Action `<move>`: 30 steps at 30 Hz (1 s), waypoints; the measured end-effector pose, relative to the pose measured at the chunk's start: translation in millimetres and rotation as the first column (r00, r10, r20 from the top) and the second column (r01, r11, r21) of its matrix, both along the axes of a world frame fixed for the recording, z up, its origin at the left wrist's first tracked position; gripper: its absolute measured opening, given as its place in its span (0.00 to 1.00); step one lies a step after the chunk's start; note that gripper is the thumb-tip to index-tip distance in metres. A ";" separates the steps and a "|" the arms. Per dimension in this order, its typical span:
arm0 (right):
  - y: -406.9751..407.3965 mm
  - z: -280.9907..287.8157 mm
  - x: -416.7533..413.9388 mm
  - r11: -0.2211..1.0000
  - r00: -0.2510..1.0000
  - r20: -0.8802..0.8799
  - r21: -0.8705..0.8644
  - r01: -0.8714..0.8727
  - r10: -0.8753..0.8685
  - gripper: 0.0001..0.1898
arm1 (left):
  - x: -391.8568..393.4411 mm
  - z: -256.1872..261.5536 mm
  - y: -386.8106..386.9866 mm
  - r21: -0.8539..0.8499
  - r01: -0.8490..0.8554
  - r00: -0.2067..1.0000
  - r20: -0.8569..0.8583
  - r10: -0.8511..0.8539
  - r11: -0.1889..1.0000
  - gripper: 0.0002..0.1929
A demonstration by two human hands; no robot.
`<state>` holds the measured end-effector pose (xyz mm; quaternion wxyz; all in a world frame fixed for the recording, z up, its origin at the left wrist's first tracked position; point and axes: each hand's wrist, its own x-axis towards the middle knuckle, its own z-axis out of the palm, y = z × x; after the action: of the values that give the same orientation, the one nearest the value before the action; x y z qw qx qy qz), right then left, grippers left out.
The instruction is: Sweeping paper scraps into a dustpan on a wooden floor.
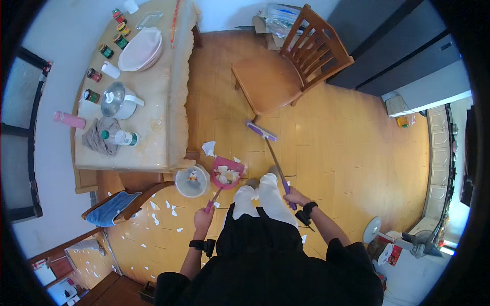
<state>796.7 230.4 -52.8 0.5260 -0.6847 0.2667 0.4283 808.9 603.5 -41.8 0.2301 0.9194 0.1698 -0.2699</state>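
Observation:
My left hand (pixel 203 220) grips the handle of a pink dustpan (pixel 242 167), whose pan holds scraps of paper and other litter. In my right hand (pixel 297 196) is the purple grip of a broom (pixel 276 160). The purple-and-white broom head (pixel 261 131) lies on the floor ahead of me, close to a chair leg. A white paper scrap (pixel 208 148) rests just beyond the dustpan, with smaller bits around its rim. Left of the pan, nearly against it, stands a whitish bin (pixel 192 191) with a little litter inside.
A wooden chair (pixel 268 82) stands ahead, its front leg near the broom. To the left is a covered table (pixel 153 153) bearing jars, a pot and a basket. Another chair (pixel 149 193) carries a blue cloth (pixel 115 209). Paper scraps (pixel 155 218) dot the floor at left.

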 end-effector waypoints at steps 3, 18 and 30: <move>12.1 -13.1 -26.9 0.967 0.991 -0.058 0.221 0.127 -0.117 0.06 | -0.6 6.3 -2.7 -0.016 -0.051 0.998 -0.030 0.051 0.999 0.24; -21.5 59.4 8.3 0.971 0.992 -0.013 0.200 0.129 -0.129 0.13 | 48.6 26.3 -10.1 -0.037 -0.178 0.972 0.152 0.181 0.983 0.23; -76.3 35.7 147.6 0.885 0.978 -0.055 0.418 0.203 -0.199 0.07 | 211.1 -14.0 -54.0 -0.244 -0.108 0.934 0.307 0.182 0.964 0.18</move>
<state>944.3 154.1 -17.1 0.7014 -0.5212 0.2402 0.4227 1020.0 549.5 -55.8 0.3761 0.9046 0.1657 -0.1132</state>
